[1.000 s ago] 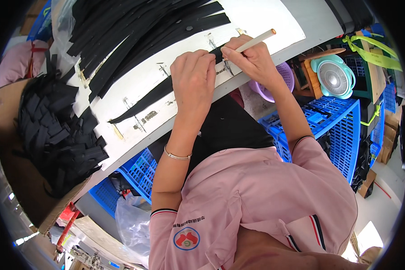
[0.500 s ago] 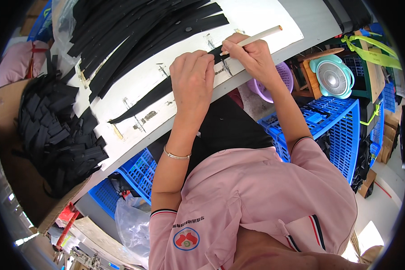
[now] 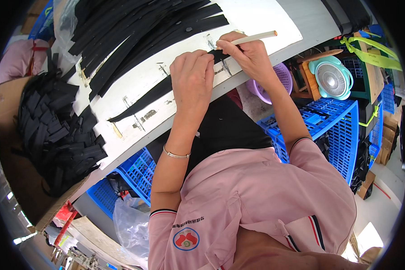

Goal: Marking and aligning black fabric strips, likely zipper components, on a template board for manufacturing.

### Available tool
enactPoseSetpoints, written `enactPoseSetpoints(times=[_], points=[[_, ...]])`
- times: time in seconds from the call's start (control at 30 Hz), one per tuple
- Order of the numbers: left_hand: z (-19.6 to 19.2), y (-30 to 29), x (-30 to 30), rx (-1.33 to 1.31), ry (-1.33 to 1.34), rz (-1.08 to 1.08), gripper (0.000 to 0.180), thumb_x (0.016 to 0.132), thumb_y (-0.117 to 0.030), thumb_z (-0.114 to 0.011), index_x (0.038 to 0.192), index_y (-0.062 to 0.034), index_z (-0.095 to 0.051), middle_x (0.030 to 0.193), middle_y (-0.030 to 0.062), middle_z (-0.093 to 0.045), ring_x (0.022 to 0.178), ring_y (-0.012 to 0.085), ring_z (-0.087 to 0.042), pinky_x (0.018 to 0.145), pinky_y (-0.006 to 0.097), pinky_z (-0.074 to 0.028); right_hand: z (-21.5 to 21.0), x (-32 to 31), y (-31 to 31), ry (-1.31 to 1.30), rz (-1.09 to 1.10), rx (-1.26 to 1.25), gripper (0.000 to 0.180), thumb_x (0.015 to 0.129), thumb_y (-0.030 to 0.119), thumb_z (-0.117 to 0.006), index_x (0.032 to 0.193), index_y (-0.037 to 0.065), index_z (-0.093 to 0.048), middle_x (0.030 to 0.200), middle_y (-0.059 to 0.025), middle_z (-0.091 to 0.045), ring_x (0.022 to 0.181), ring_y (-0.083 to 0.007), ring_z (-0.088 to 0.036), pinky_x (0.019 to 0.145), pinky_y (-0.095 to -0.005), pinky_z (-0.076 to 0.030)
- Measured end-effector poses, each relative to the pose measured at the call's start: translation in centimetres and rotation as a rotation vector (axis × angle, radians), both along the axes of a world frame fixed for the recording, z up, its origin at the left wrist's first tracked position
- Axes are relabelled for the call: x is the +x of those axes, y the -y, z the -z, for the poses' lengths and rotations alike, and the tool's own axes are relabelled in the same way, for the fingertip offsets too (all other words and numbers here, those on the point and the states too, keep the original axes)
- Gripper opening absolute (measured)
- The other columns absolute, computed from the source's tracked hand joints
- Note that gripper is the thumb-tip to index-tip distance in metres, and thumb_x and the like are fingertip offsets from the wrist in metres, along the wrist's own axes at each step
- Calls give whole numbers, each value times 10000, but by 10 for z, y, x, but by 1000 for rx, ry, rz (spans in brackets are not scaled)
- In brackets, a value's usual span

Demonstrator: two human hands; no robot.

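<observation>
A long black strap (image 3: 144,98) lies slanted across the white worktable (image 3: 256,18). My left hand (image 3: 192,78) presses down on the strap's right part, fingers curled over it. Just to the right, my right hand (image 3: 247,54) holds a pale wooden stick (image 3: 256,38), its tip down at the strap's end next to my left fingers. A silver bracelet circles my left wrist.
Many black straps (image 3: 139,27) fan over the table's far side. A heap of folded black straps (image 3: 54,130) fills a cardboard box at left. Blue plastic crates (image 3: 333,130) stand right and under the table (image 3: 130,175). A small teal fan (image 3: 330,78) and purple basket (image 3: 281,76) sit at right.
Both hands stay on the strap; my right hand and the stick have shifted slightly while working at the strap's end.
</observation>
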State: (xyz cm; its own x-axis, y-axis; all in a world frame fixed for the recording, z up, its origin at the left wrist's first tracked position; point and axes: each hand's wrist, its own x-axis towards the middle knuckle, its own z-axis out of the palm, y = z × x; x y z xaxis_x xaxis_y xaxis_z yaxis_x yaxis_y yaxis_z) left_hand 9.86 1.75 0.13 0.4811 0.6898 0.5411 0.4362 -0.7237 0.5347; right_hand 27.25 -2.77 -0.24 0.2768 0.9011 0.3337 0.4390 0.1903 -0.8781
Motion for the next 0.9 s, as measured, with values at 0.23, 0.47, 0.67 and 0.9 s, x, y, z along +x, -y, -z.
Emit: enactPoseSetpoints(times=[0.23,0.47,0.67,0.9], points=[[1,-1,1,2,20,16,106,843,-55,-747,946,-48,-724,1014,29,-700,1002,246,-619,914,389,-454,0,-1,-2,102,10,-3,254,977,220,-701,947,-31,-726,884,-78,-740,646,-195,-638,594,-296,-490],[0,-1,0,22,-1,7,94,859,-71,-750,952,-56,-746,1021,39,-731,997,247,-648,903,357,-471,0,-1,-1,28,19,-29,197,1006,143,-664,994,-49,-709,927,-39,-720,762,-103,-613,674,-242,-490],[1,0,-2,32,-2,17,114,865,-81,-747,977,-57,-752,1040,52,-730,1028,257,-644,926,362,-472,2,7,1,-423,120,61,213,1009,176,-670,987,-19,-752,866,-34,-716,624,-59,-536,570,-218,-439],[-34,26,-26,68,184,-115,187,880,-36,-738,1065,-46,-756,1188,89,-700,1186,303,-606,1024,397,-455,4,11,-3,-584,191,255,253,1051,211,-619,991,-6,-736,808,-34,-673,600,-51,-493,553,-202,-406]])
